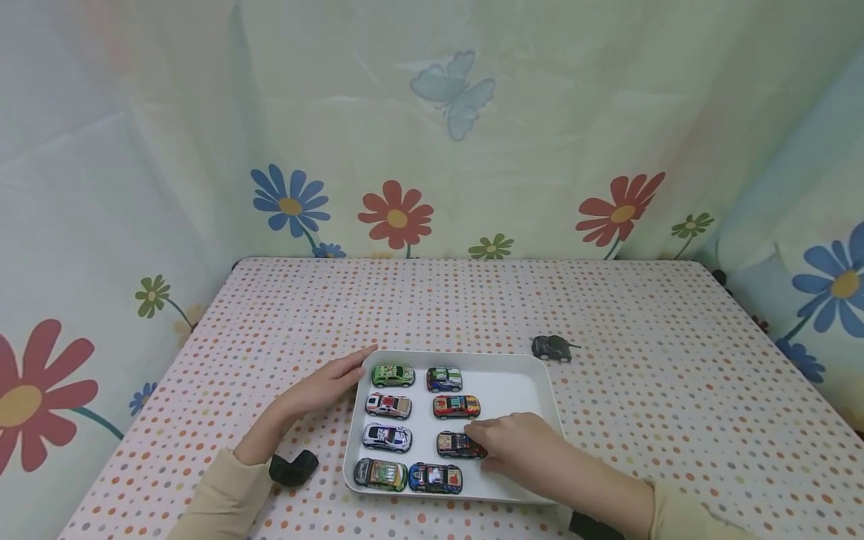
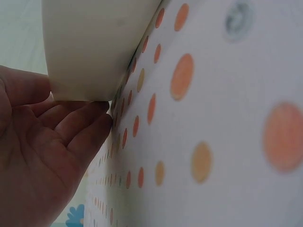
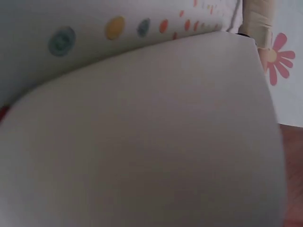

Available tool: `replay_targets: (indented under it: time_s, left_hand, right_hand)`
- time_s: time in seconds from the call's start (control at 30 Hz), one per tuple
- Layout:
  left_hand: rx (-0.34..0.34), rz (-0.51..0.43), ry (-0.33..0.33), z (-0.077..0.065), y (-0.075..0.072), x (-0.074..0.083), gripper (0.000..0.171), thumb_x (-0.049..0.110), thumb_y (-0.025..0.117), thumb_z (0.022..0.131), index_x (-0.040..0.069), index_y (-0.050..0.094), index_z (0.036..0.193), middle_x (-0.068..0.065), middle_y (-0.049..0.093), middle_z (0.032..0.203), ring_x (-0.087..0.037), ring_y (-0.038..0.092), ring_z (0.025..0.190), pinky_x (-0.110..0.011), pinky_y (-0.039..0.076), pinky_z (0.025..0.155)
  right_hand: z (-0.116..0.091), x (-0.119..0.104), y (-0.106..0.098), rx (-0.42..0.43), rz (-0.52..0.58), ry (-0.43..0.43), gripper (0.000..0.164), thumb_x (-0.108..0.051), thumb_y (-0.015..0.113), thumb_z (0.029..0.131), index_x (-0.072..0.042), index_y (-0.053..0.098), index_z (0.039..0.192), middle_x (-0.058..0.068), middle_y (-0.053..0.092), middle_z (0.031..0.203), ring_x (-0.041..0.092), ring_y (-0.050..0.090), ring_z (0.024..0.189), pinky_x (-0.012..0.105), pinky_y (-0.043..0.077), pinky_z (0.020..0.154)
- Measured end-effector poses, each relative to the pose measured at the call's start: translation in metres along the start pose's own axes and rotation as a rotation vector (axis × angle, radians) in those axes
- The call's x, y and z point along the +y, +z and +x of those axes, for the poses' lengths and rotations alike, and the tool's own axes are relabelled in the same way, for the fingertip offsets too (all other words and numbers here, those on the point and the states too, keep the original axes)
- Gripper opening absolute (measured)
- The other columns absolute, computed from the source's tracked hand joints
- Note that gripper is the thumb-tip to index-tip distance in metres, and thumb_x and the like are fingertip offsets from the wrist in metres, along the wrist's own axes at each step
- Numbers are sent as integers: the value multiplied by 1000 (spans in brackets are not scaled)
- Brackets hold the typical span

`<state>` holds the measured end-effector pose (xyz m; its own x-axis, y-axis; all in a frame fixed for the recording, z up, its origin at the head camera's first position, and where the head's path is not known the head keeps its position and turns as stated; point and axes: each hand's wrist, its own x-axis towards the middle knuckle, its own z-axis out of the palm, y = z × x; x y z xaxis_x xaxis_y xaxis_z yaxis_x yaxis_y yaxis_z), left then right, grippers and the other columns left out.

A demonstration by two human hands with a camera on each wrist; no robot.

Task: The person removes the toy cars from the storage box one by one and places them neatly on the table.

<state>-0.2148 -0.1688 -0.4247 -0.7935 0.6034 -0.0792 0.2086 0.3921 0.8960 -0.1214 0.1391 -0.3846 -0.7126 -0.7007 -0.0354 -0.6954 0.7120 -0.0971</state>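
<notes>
Nearby, black toy (image 1: 551, 348) outside tray (image 1: 502, 382), flowered backdrop (image 1: 540, 150)

Plain pale-beige sleeves (image 1: 223, 499), bare hands (image 1: 327, 384), and black wrist cameras (image 1: 294, 469).

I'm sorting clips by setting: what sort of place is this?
Likely a staged play area: flowered sheeting behind and beside a dotted tabletop, with toy cars in a white tray.
</notes>
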Motion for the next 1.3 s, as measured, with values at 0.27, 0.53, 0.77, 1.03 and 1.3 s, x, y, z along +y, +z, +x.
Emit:
replay_targets:
  time_s: [0.27, 0.53, 0.77, 1.03, 1.3]
  left_hand:
    - [-2, -7, 5, 0, 1, 1, 48, 14, 33, 104, -1, 19, 148, -16, 14, 153, -28, 9, 139, -46, 12, 110]
    - [7, -8, -3, -1, 1, 1, 48, 14, 34, 104, 0, 21, 148, -15, 16, 153, -28, 10, 139, -45, 13, 110]
    - [10, -10, -6, -1, 2, 3, 48, 14, 34, 104, 0, 21, 148, -15, 16, 153, -28, 10, 139, -45, 13, 110]
    - [1, -17, 6, 0, 2, 1, 48, 13, 33, 104, -2, 20, 147, -16, 15, 152, -28, 10, 139, -45, 13, 110]
    - [-1, -18, 18, 0, 1, -1, 48, 13, 33, 104, -2, 20, 147, -16, 15, 152, -29, 9, 139, -45, 13, 110]
  right_hand:
    - [0, 0, 9, 57, -25, 12, 31, -17, 78, 74, -8, 66, 101, 4, 70, 99, 18, 67, 78, 34, 55, 63]
    - [0, -1, 15, 90, -36, 22, 28, -15, 77, 76, -8, 67, 101, 2, 70, 97, 18, 67, 78, 34, 55, 63]
    - [1, -1, 16, 96, -10, 51, 27, -14, 77, 76, -9, 68, 102, 2, 70, 96, 17, 67, 80, 35, 55, 65]
    - [0, 5, 17, 135, 136, 62, 29, -10, 79, 73, -9, 71, 100, -2, 70, 93, 14, 66, 85, 32, 54, 70]
    - [1, 11, 19, 170, 228, 93, 27, -11, 79, 72, -7, 72, 98, 0, 70, 92, 15, 65, 86, 35, 53, 73]
